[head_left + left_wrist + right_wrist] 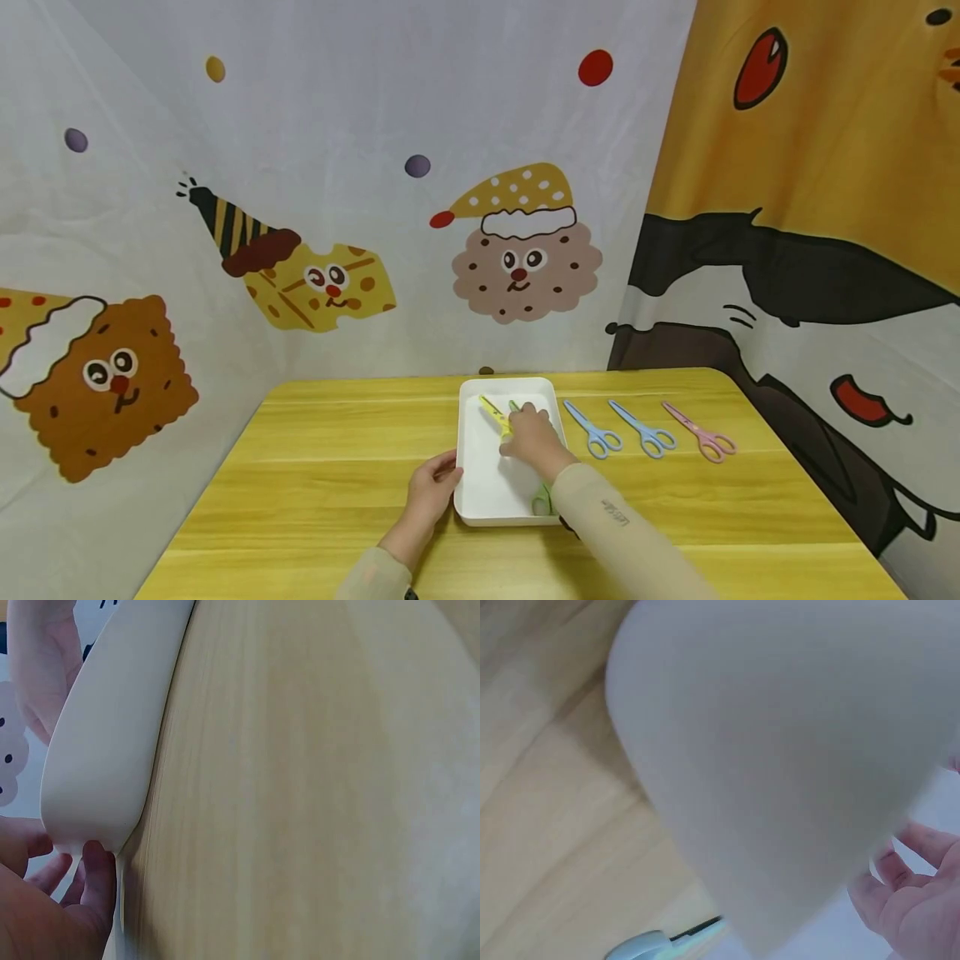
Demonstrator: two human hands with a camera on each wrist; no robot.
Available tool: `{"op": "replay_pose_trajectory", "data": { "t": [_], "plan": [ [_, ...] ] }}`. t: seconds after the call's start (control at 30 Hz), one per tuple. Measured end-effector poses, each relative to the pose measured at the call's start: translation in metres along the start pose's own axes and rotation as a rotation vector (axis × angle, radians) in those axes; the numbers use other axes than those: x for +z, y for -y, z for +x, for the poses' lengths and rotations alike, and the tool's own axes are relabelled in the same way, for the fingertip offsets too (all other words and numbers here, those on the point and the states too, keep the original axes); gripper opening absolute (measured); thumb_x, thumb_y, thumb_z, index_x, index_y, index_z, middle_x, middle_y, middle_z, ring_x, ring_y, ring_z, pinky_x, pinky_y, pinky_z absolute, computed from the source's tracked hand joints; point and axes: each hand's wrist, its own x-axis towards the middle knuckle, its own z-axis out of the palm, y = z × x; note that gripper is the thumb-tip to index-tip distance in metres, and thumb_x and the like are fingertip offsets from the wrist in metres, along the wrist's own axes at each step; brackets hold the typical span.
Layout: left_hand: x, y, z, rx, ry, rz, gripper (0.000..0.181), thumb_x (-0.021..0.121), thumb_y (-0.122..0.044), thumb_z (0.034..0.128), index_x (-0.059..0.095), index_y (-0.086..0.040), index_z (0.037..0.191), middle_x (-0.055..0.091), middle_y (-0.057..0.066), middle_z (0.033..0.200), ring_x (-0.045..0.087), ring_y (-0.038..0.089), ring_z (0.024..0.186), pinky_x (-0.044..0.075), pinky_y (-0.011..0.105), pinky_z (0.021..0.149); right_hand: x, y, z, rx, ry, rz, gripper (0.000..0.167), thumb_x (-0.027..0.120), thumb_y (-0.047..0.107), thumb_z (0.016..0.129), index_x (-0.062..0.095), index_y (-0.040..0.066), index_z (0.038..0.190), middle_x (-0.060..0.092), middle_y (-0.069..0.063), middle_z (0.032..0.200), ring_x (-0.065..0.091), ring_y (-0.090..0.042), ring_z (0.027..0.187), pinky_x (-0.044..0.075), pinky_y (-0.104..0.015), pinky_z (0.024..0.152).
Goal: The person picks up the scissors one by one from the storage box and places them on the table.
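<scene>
A white tray lies on the table, its wall filling much of the right wrist view. My left hand grips the tray's left side, thumb on the rim; in the left wrist view its fingertips pinch the tray at a corner. Inside the tray, my right hand has thumb and fingers around the handle end of yellow scissors, whose blades point away; the handle is mostly hidden. Green scissors lie partly under the right hand and wrist.
Two blue scissors and pink scissors lie in a row on the wooden table, right of the tray. A patterned cloth hangs behind the table.
</scene>
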Motion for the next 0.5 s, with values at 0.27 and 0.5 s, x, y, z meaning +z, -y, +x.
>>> {"op": "replay_pose_trajectory", "data": {
  "t": [0.27, 0.5],
  "plan": [
    [-0.001, 0.000, -0.001, -0.010, -0.004, -0.002, 0.035, 0.064, -0.007, 0.0886, 0.060, 0.005, 0.121, 0.064, 0.021, 0.112, 0.062, 0.029, 0.102, 0.055, 0.033, 0.085, -0.011, -0.004, -0.007, -0.028, 0.000, -0.021, 0.051, 0.078, 0.028, 0.068, 0.065, 0.005, 0.112, 0.055, -0.012, 0.108, 0.048, -0.030, 0.093, 0.050, -0.041, 0.077],
    [-0.001, -0.001, 0.000, -0.013, -0.007, -0.012, 0.034, 0.063, -0.006, 0.0888, 0.060, 0.005, 0.121, 0.064, 0.021, 0.113, 0.062, 0.030, 0.103, 0.055, 0.033, 0.086, -0.016, -0.003, -0.012, -0.037, 0.007, -0.030, 0.059, 0.078, 0.031, 0.069, 0.062, 0.005, 0.120, 0.055, -0.013, 0.114, 0.050, -0.030, 0.100, 0.051, -0.042, 0.084]
  ]
}}
